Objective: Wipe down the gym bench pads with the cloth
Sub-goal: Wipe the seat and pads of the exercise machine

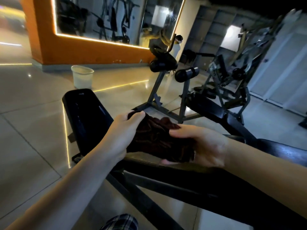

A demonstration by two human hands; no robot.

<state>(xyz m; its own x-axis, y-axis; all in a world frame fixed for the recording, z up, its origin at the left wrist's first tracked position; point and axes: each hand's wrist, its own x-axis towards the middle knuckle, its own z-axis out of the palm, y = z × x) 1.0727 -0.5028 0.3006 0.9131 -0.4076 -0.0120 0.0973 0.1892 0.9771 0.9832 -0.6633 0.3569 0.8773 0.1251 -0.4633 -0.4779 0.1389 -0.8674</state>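
Note:
A dark maroon cloth (159, 138) is bunched up between both of my hands, just above the near end of a black bench pad (88, 113). My left hand (123, 135) grips its left side, fingers curled over the top edge. My right hand (204, 145) holds its right side, thumb on top and fingers underneath. The pad stretches away to the upper left, glossy and dark. A worn, lighter pad edge (149, 161) shows right below the cloth.
A white bucket (82, 76) stands on the tiled floor beyond the bench. A roller-pad machine (172, 72) on a metal frame stands behind the cloth. More gym machines (232, 80) crowd the right. An orange wall with a lit mirror (99, 19) is at the back.

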